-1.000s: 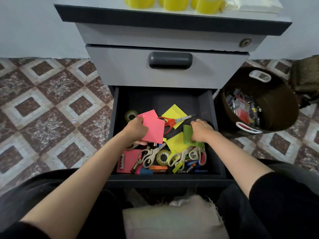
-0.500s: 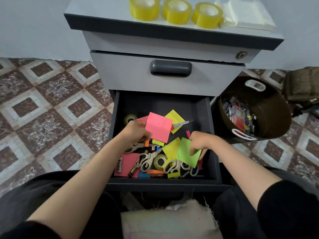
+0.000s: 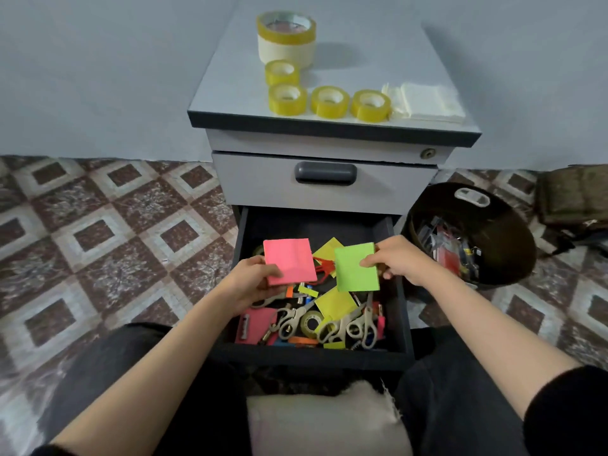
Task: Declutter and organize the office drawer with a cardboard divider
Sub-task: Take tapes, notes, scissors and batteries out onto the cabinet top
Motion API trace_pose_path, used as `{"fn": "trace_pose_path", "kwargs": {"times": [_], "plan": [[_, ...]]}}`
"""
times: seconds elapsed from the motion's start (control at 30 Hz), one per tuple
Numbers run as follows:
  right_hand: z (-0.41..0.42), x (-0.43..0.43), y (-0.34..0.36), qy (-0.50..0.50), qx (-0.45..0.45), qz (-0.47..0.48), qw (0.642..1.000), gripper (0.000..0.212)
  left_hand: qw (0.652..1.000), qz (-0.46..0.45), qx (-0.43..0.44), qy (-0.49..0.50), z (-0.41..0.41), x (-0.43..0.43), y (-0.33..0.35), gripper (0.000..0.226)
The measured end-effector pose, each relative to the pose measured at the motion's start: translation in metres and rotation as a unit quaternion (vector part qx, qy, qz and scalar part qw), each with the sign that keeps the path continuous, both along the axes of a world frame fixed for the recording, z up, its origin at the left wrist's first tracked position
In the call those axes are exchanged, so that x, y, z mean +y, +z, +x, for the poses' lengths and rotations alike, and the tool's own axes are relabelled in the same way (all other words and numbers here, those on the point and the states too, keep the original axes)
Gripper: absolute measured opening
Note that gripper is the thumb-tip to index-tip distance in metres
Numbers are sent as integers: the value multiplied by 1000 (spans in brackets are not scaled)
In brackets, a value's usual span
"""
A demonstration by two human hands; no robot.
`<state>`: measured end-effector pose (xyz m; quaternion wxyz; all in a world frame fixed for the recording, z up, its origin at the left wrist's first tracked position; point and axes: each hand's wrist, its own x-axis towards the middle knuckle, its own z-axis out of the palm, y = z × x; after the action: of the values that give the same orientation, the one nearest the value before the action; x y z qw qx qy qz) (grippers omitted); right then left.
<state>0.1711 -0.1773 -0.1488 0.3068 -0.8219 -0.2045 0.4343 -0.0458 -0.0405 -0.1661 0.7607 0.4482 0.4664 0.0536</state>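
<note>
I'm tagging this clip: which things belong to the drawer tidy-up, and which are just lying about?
Job: open dark drawer; pink sticky-note pad in the left hand; green sticky-note pad in the right hand; grey-handled metal scissors.
Lying about: white folded cloth on the cabinet; olive-brown fabric bag on the floor.

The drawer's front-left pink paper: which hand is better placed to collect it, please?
Left, likely: the left hand, holding a pink sticky pad, is beside the pink paper; the right hand is farther.

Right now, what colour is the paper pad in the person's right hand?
Bright green pad, pinched by the right hand; the head view shows it.
</note>
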Motion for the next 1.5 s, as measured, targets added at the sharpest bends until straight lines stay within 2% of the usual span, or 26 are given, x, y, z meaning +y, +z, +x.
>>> {"fn": "trace_pose_path", "kwargs": {"times": [0.17, 0.37, 0.53, 0.7, 0.87, 1.0, 1.23, 1.5], "plan": [[-7, -24, 33, -38, 18, 75, 996, 12, 998, -8, -59, 13, -24, -17, 27, 27], [-18, -61, 56, -68, 81, 152, 983, 10, 997, 12, -76, 20, -20, -35, 64, 18], [-10, -76, 77, -70, 80, 179, 978, 10, 994, 36, -98, 20, 4, -45, 103, 10], [5, -83, 108, -79, 68, 211, 972, 20, 990, 51, -133, 5, 32, -44, 149, 24], [25, -84, 130, -109, 63, 241, 962, 9, 984, 69, -162, 9, 61, -42, 183, 26], [40, -87, 145, -118, 64, 265, 955, 9, 985, 85, -145, 27, 88, -39, 200, 10], [79, -104, 162, -136, 25, 274, 952, 9, 983, 171, -69, 23, 139, -26, 230, 15], [116, -94, 162, -187, 25, 297, 936, 21, 970, 231, -71, 38, 205, 0, 244, 17]]}}
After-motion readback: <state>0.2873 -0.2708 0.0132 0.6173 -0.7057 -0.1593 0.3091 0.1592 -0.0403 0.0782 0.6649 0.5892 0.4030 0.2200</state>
